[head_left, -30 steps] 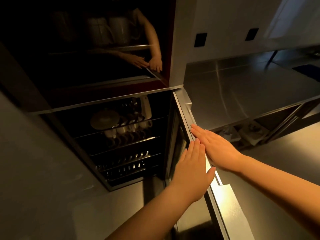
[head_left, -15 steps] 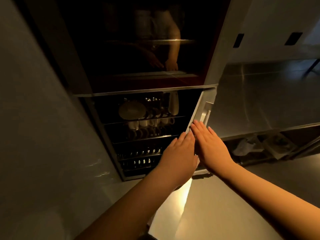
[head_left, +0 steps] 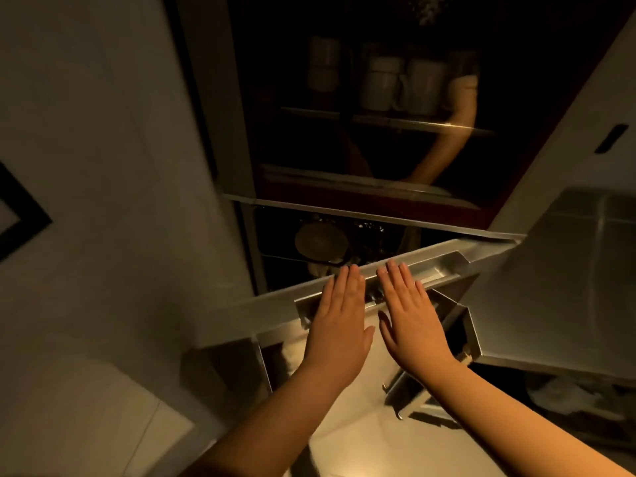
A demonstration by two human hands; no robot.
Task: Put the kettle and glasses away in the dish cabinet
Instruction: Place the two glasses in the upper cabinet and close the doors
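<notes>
Both hands lie flat on the steel door (head_left: pixel 447 259) of the lower cabinet compartment. My left hand (head_left: pixel 339 325) and my right hand (head_left: pixel 411 318) rest side by side, fingers straight and together, holding nothing. The door stands only a narrow gap away from the frame. Through that gap a round lid-like dish (head_left: pixel 320 241) and some glassware on a rack show dimly. Behind the dark glass of the upper compartment (head_left: pixel 378 149) stand several white mugs (head_left: pixel 382 84), with my arm reflected in the glass. No kettle can be made out.
A grey wall (head_left: pixel 103 132) with a black-framed picture (head_left: pixel 20 215) is on the left. A steel counter (head_left: pixel 568 287) runs off to the right of the cabinet, with a shelf of dim items (head_left: pixel 568 397) below it.
The lower door has swung from wide open to nearly shut, with both hands pressed on it. My view has turned to face the cabinet more squarely.
</notes>
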